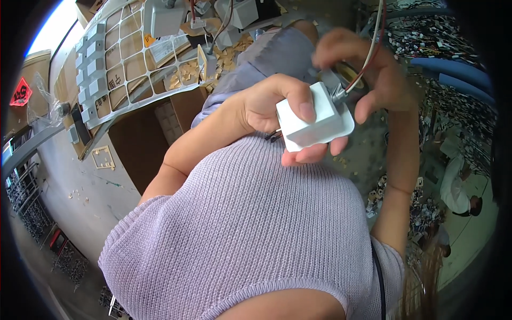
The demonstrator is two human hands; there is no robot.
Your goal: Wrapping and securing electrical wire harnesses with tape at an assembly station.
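A white box-shaped plastic housing (309, 118) with a flat flange rests in my left hand (277, 101), thumb on top and fingers beneath. A grey metallic cable fitting (338, 95) sits on its upper right side. From the fitting, white and red wires (368, 61) run up out of view. Short dark wire ends (273, 136) show at the housing's left side. My right hand (381, 74), smeared by motion, curves around the wires near the fitting. Its thumb and forefinger are apart, and I see nothing between them.
A white grid panel (128, 58) with grey blocks along its edge stands at left, near cardboard boxes (114, 32). More white housings (165, 18) hang at the top. Small tan pieces (186, 74) lie heaped. Bundled cables (426, 40) fill the right; a person (456, 186) is beyond.
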